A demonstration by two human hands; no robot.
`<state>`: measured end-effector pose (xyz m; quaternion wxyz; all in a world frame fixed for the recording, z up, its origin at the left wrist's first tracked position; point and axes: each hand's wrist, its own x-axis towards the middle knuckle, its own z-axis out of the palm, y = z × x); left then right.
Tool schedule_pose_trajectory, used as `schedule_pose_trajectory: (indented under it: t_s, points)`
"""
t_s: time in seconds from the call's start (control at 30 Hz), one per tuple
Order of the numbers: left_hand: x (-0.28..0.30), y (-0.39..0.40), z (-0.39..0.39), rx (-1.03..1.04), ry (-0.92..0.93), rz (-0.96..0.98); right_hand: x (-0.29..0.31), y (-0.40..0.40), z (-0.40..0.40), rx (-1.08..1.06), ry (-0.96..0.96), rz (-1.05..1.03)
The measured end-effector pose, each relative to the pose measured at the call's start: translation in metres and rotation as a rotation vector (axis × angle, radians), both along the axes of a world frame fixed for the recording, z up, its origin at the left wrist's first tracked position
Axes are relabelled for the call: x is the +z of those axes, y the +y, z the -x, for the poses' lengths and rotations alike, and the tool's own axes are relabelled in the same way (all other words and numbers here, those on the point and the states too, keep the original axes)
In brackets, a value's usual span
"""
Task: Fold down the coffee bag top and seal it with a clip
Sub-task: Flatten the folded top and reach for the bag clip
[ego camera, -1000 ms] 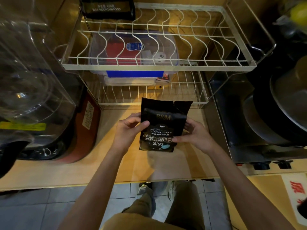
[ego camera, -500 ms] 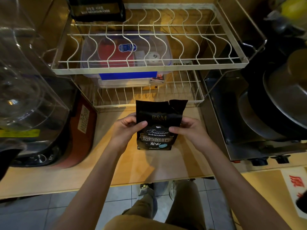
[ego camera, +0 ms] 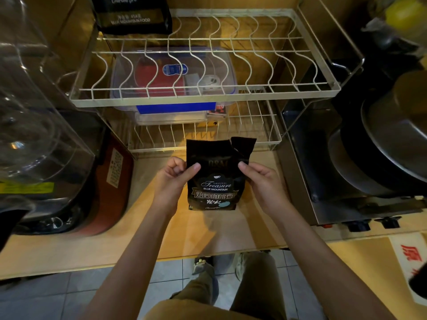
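A small black coffee bag (ego camera: 215, 181) with white "Treasure Blue Mountain" lettering stands upright on the wooden counter (ego camera: 208, 232). Its torn top is open and unfolded, with a notch near the right corner. My left hand (ego camera: 173, 179) pinches the bag's upper left edge, thumb on the front. My right hand (ego camera: 261, 179) pinches the upper right edge the same way. No clip shows in view.
A two-tier white wire rack (ego camera: 208, 95) stands just behind the bag, holding a clear lidded box (ego camera: 173, 88). A second black coffee bag (ego camera: 134, 15) sits at the rack's top left. A clear-domed appliance (ego camera: 46, 135) crowds the left; a steel cooker with pans (ego camera: 369, 158) fills the right.
Both hands have slid up from the bag's middle to its upper edges. The bag stays upright on the counter in about the same spot.
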<state>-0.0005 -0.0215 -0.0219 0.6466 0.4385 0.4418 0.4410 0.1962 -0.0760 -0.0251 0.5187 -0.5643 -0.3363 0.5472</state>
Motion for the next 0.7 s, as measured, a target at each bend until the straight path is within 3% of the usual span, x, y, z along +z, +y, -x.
schedule_pose_trajectory:
  t_s: [0.13,0.3,0.5,0.7]
  points:
    - [0.007,-0.005,-0.007,0.018,-0.094,-0.006,0.004,-0.003,0.012,-0.19,0.088,0.021]
    - [0.012,-0.007,-0.008,0.058,-0.105,0.028,0.018,-0.003,0.023,-0.285,0.034,-0.063]
    - [0.015,-0.007,-0.011,0.001,0.209,-0.087,0.021,-0.005,0.015,-0.249,-0.023,-0.134]
    - [0.018,-0.001,0.004,-0.124,0.623,-0.233,0.022,0.0,-0.004,0.021,-0.227,-0.119]
